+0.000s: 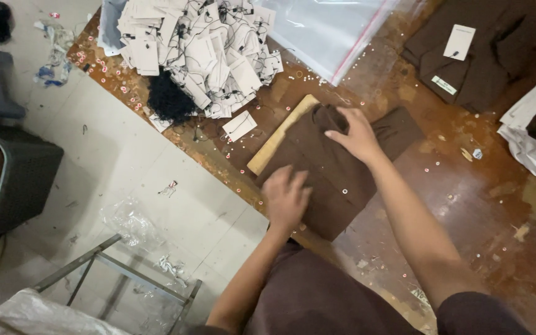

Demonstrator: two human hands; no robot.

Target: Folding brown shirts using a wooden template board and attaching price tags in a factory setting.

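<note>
Hands press a folded brown garment (336,177) lying on the scuffed wooden worktop (466,205), partly over a pale wooden board (278,138). Left hand (286,198) lies flat on its near edge, grip spread; right hand (358,133) pinches a bunched fold at the top. Beyond them sits a heap of white hang tags (200,49) with black strings

left hand (285,198) motion-blurred, wooden board (280,134) partly hidden under brown garment (336,167)
</note>
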